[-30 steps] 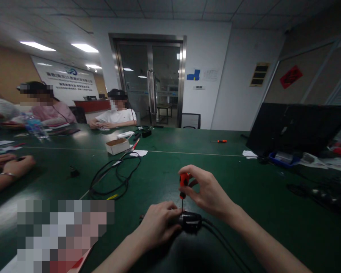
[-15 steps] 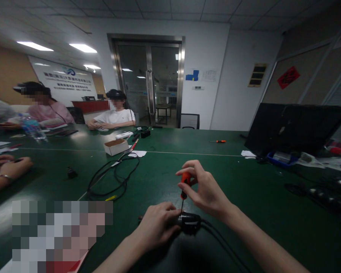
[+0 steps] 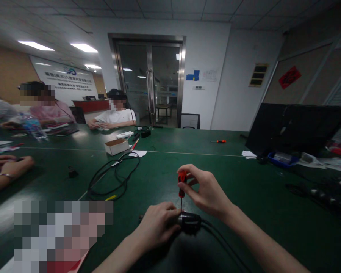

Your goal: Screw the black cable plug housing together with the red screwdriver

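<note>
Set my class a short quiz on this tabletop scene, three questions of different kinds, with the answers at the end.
1. Multiple choice: What colour is the handle of the screwdriver in the right hand?
A) Blue
B) Red and black
C) White

2. True or false: The left hand is touching the open white box.

3. Fill in the blank: The shaft of the held screwdriver points ____ toward the black part by the left hand.

Key: 1. B; 2. false; 3. down

Dim room, bright ceiling panels (image 3: pixel 83 47)
</note>
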The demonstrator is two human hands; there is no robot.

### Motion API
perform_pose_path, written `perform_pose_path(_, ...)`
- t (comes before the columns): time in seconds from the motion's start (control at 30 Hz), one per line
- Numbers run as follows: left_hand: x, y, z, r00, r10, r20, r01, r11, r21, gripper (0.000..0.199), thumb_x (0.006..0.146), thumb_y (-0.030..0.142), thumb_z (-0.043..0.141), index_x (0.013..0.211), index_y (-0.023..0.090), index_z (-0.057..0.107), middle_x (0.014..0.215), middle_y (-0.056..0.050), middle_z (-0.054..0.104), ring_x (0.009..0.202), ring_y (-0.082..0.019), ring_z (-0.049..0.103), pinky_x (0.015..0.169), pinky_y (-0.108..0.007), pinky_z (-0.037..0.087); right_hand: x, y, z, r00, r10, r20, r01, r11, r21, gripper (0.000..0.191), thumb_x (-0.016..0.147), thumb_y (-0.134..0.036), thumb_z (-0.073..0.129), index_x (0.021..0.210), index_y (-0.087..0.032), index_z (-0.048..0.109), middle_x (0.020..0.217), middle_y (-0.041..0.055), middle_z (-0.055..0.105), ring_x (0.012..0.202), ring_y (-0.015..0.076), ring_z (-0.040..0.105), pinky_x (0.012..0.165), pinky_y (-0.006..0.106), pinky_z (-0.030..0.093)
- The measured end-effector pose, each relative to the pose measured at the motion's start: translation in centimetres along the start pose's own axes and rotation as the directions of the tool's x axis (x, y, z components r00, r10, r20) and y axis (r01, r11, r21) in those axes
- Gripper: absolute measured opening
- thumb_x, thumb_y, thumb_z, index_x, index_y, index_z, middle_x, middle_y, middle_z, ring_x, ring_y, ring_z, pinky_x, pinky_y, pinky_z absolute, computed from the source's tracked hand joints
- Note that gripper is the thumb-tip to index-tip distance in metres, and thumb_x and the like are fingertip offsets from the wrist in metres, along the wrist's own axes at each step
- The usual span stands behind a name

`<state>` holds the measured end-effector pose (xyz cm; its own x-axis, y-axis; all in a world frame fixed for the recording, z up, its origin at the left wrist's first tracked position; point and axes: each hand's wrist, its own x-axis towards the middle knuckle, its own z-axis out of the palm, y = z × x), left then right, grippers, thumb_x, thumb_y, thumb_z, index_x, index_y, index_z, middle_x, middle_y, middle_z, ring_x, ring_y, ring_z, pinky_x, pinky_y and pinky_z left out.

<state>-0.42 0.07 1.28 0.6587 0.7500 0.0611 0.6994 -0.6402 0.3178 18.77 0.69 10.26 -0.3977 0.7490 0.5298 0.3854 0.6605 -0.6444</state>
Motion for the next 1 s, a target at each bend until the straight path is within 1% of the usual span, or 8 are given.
perform_pose_path(0.07, 0.03, 0.10, -0.10, 1.000, -0.003, 0.001, 0.003, 1.000, -0.002, 0.031, 0.089, 0.028, 0.063, 0.119, 0.029, 0.065, 0.112, -0.004, 0.066, 0.098, -0.025, 0.063, 0.080, -0.031, 0.048, 0.05, 0.02, 0.13, 0.999, 0.046, -0.003, -0.046, 0.998, 0.040, 0.015, 0.087, -0.017, 0.061, 0.097, -0.021, 0.051, 0.079, -0.0014, 0.063, 0.067, 0.0140, 0.065, 0.063, 0.027, 0.055)
perform_pose_path(0.13, 0.02, 0.22, -0.21, 1.000, -0.009, 0.003, 0.009, 1.000, -0.008, 0.028, 0.088, 0.028, 0.063, 0.117, 0.028, 0.066, 0.112, -0.004, 0.066, 0.098, -0.025, 0.063, 0.080, -0.031, 0.048, 0.09, 0.17, 0.24, 0.998, 0.063, -0.023, -0.062, 0.997, 0.036, 0.018, 0.086, -0.018, 0.062, 0.097, -0.021, 0.047, 0.080, -0.0008, 0.064, 0.064, 0.0137, 0.064, 0.062, 0.028, 0.055)
perform_pose_path(0.27, -0.07, 0.36, -0.34, 1.000, -0.016, 0.009, 0.016, 1.000, -0.011, 0.030, 0.088, 0.027, 0.063, 0.119, 0.028, 0.065, 0.113, -0.005, 0.066, 0.098, -0.025, 0.063, 0.080, -0.031, 0.048, 0.10, 0.51, 0.35, 0.996, 0.072, -0.052, -0.069, 0.996, 0.053, 0.027, 0.084, -0.017, 0.063, 0.102, -0.021, 0.044, 0.092, 0.0044, 0.067, 0.077, 0.0165, 0.067, 0.071, 0.032, 0.057)
perform_pose_path(0.37, -0.08, 0.33, -0.31, 1.000, -0.011, 0.006, 0.011, 1.000, 0.002, 0.033, 0.089, 0.028, 0.063, 0.121, 0.029, 0.064, 0.113, -0.005, 0.066, 0.099, -0.026, 0.063, 0.079, -0.032, 0.048, 0.04, 0.53, 0.25, 0.998, 0.069, -0.013, -0.068, 0.994, 0.081, 0.019, 0.087, -0.018, 0.060, 0.101, -0.021, 0.048, 0.089, 0.0021, 0.065, 0.078, 0.0158, 0.066, 0.070, 0.030, 0.058)
perform_pose_path(0.47, -0.04, 0.25, -0.21, 1.000, -0.007, 0.010, 0.007, 1.000, 0.005, 0.031, 0.090, 0.029, 0.062, 0.121, 0.029, 0.064, 0.112, -0.005, 0.066, 0.098, -0.025, 0.063, 0.078, -0.032, 0.048, 0.00, 0.42, 0.01, 1.000, -0.003, -0.019, 0.003, 1.000, -0.023, 0.017, 0.090, -0.015, 0.057, 0.106, -0.022, 0.056, 0.096, 0.0035, 0.064, 0.087, 0.0168, 0.065, 0.076, 0.032, 0.057)
perform_pose_path(0.63, -0.01, 0.17, -0.07, 1.000, -0.010, 0.001, 0.010, 1.000, 0.010, 0.031, 0.090, 0.030, 0.062, 0.121, 0.029, 0.064, 0.112, -0.005, 0.066, 0.098, -0.026, 0.063, 0.077, -0.031, 0.048, 0.01, 0.24, -0.23, 0.998, -0.061, 0.010, 0.062, 0.991, -0.121, 0.033, 0.092, -0.007, 0.049, 0.120, -0.022, 0.059, 0.114, 0.0059, 0.066, 0.103, 0.0186, 0.063, 0.091, 0.039, 0.052)
perform_pose_path(0.83, 0.04, 0.31, -0.27, 1.000, -0.006, 0.010, 0.006, 1.000, 0.015, 0.027, 0.090, 0.029, 0.062, 0.116, 0.027, 0.066, 0.111, -0.005, 0.066, 0.097, -0.026, 0.063, 0.078, -0.031, 0.048, 0.04, 0.33, 0.18, 0.999, 0.037, -0.025, -0.037, 0.999, -0.001, 0.018, 0.085, -0.018, 0.064, 0.100, -0.020, 0.054, 0.083, 0.0007, 0.065, 0.071, 0.0150, 0.064, 0.069, 0.031, 0.056)
perform_pose_path(1.0, 0.00, 0.28, -0.27, 1.000, -0.010, 0.013, 0.010, 1.000, 0.006, 0.030, 0.090, 0.029, 0.062, 0.119, 0.029, 0.065, 0.113, -0.005, 0.066, 0.098, -0.025, 0.063, 0.079, -0.031, 0.048, 0.07, 0.56, 0.35, 0.996, 0.053, -0.078, -0.049, 0.997, 0.062, 0.027, 0.084, -0.015, 0.061, 0.106, -0.021, 0.046, 0.095, 0.0039, 0.067, 0.081, 0.0156, 0.067, 0.076, 0.032, 0.058)
